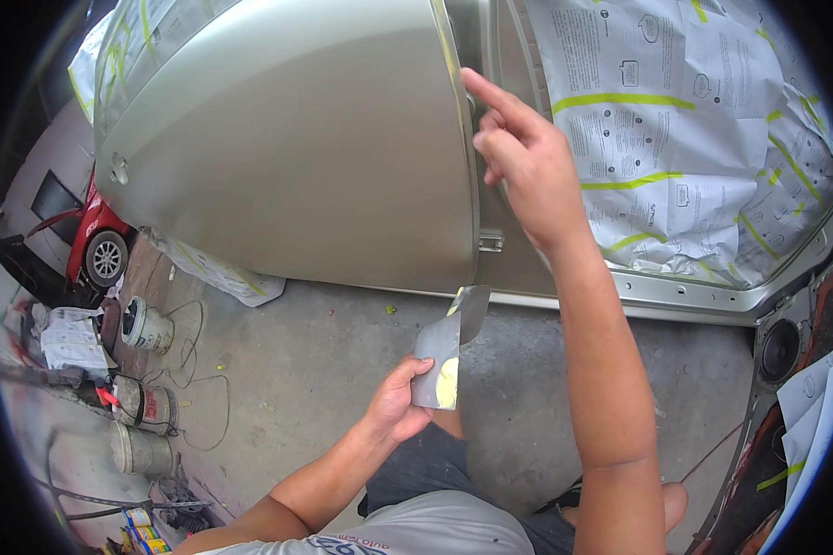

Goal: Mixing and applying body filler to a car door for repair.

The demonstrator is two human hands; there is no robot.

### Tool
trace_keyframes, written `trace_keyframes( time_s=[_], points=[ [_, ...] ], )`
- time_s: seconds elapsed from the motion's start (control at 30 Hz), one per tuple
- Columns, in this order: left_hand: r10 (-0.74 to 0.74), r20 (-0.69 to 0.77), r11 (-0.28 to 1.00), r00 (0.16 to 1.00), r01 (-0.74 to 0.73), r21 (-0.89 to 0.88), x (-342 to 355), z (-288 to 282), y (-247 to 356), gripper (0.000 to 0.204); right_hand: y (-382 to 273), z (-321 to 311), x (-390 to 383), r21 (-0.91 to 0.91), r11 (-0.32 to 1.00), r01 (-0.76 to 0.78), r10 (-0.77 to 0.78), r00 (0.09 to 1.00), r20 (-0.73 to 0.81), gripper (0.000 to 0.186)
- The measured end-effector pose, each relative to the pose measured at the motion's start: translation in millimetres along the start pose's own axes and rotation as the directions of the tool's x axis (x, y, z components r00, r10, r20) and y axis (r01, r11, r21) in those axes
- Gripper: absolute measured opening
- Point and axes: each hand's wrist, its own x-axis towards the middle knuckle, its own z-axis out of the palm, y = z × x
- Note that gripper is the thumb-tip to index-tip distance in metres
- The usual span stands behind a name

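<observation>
My left hand [403, 398] is closed round a flat grey putty plate [440, 356], its thumb across the face. Yellow putty [448, 383] lies on that plate near the thumb. A darker thin grey piece [475, 313] with yellow smears sticks out past its upper end; whether it is a spreader I cannot tell. My right hand [525, 153] is raised at the edge of a beige car door [296, 157]. Its index finger points to the edge, where a yellowish strip [448, 46] runs; the other fingers are loosely curled, with nothing seen in them.
Printed masking paper [657, 139] with green tape covers the opening right of the door, above a door sill [639, 289]. Buckets [146, 407] and a cable [197, 370] are on the concrete floor [305, 361] at left. A removed panel with a speaker [780, 349] stands at right.
</observation>
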Motion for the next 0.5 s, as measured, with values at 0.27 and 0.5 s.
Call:
trace_keyframes(
  time_s=[0.27, 0.5],
  points=[
    [0.018, 0.004, 1.000, 1.000, -0.018, -0.007, -5, 3, 7, 0.026, 21, 2, -24, 0.122, 0.961, -0.248, 0.243, 0.968, 0.060, 0.056],
    [0.023, -0.002, 1.000, 1.000, -0.023, 0.007, -4, 4, 13, 0.051, 65, -8, -75, -0.179, 0.974, -0.141, 0.149, 0.988, 0.034, 0.061]
  ],
)
